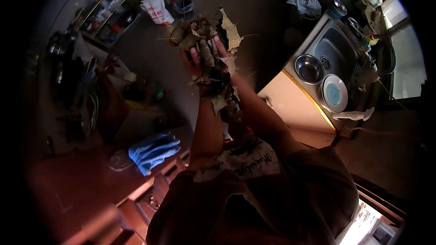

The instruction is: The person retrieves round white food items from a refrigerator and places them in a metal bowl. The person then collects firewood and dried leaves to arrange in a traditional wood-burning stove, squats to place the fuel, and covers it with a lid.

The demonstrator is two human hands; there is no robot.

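Note:
Both my arms reach forward, holding up a loose bundle of dry brown leaves (206, 54). My left hand (193, 61) is closed against the left side of the bundle, its thumb on top. My right hand (222, 50) presses from the other side, thumb also showing. Most of the fingers are hidden beneath the leaves. One large, pale curled leaf (230, 31) sticks out past my right hand. More leaf pieces (219, 102) lie between my wrists and forearms, down toward my shirt.
At the right, a counter carries a metal sink (334, 47), a steel bowl (309, 69) and a white plate (334, 93). A blue cloth (154, 152) lies on the reddish wooden table (86, 172). Beyond my hands stand a white bag (157, 10) and a bucket (184, 4).

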